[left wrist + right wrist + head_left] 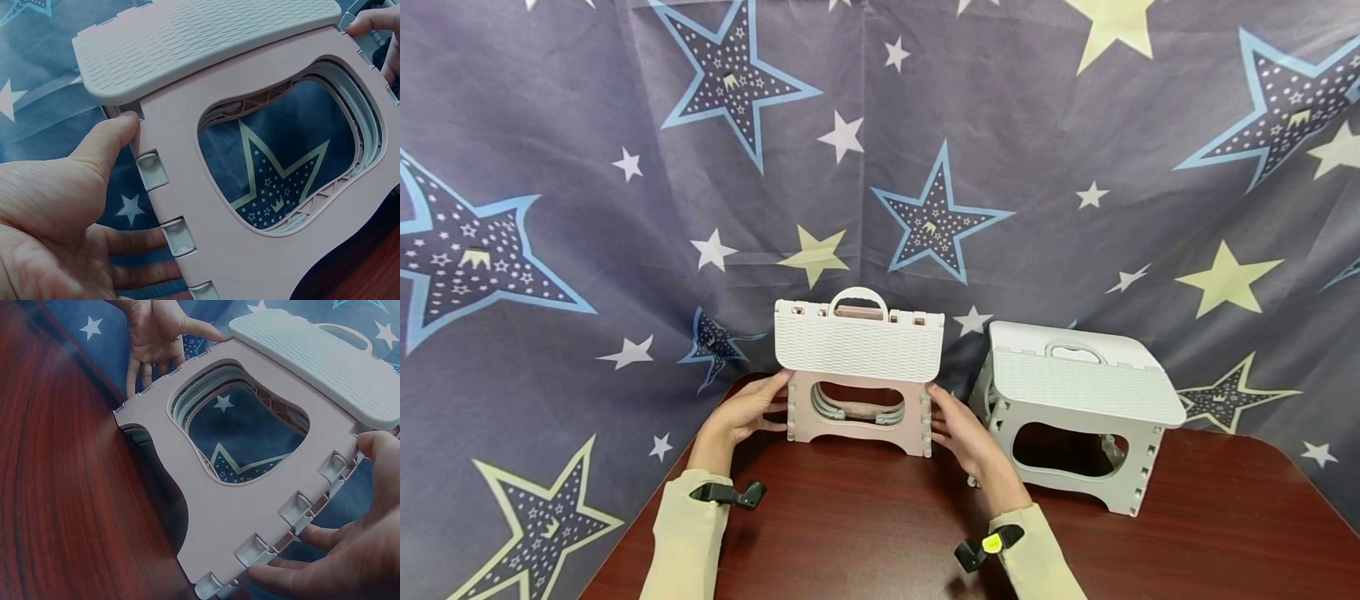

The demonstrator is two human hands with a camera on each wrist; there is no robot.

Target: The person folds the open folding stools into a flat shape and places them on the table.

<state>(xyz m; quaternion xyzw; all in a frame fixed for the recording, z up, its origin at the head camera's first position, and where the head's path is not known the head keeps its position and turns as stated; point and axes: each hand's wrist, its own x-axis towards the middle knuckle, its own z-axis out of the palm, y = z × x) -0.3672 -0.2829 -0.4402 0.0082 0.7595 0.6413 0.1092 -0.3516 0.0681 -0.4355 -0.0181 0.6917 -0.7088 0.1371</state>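
A pink and white folding stool [859, 408] stands partly folded on the table, its white woven-pattern top [857, 346] tipped up with the arched handle uppermost. My left hand [748, 412] holds the stool's left side. In the left wrist view its thumb [115, 134] presses the edge just under the top, while the fingers reach behind the hinged side. On the opposite side, my right hand [958, 429] grips in the same way, and in the right wrist view its fingers [287, 575] lie along the hinge clips. Folded legs show through the oval opening in the front panel.
To the right stands a second folding stool [1078, 433], pale grey-green with a white top, fully unfolded. Both stools are on a dark red wooden table [850, 525]. Behind them hangs a grey-blue cloth [925, 100] printed with stars.
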